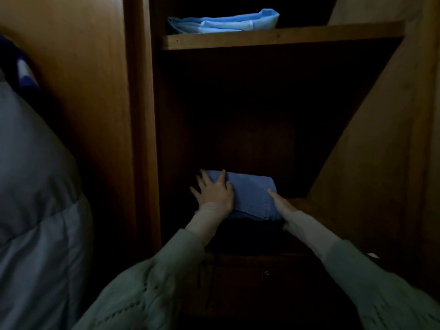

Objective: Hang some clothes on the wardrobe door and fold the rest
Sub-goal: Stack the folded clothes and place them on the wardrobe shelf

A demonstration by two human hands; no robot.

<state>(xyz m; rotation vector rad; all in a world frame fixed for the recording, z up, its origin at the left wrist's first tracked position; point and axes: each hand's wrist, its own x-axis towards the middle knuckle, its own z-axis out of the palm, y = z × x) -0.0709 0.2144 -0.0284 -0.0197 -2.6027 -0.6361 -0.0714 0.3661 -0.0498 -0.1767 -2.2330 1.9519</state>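
The folded blue garment (252,196), a soft matte cloth squared into a thick rectangular pad, lies in the lower compartment of the wooden wardrobe (283,38), on top of a darker stack that is too dim to identify. The left hand (214,192) rests flat on the garment's left end, fingers (203,178) straight and spread, the cloth running rightward from beneath the palm. The right hand (282,206) lies along the garment's right edge with the fingers extended and pointing inward; whether the thumb tucks under the cloth cannot be told in the gloom. Both forearms wear a pale, loosely knitted sleeve (152,287) over a smoother light cuff.

Well above the fingers, on the upper shelf, a second light blue cloth (223,22) sits folded, glossier and crumpled at its right end. The wardrobe panels are smooth, orange-brown timber with visible grain. To the left of the left hand, well apart, hangs a grey padded garment (35,186) with stitched horizontal quilting.
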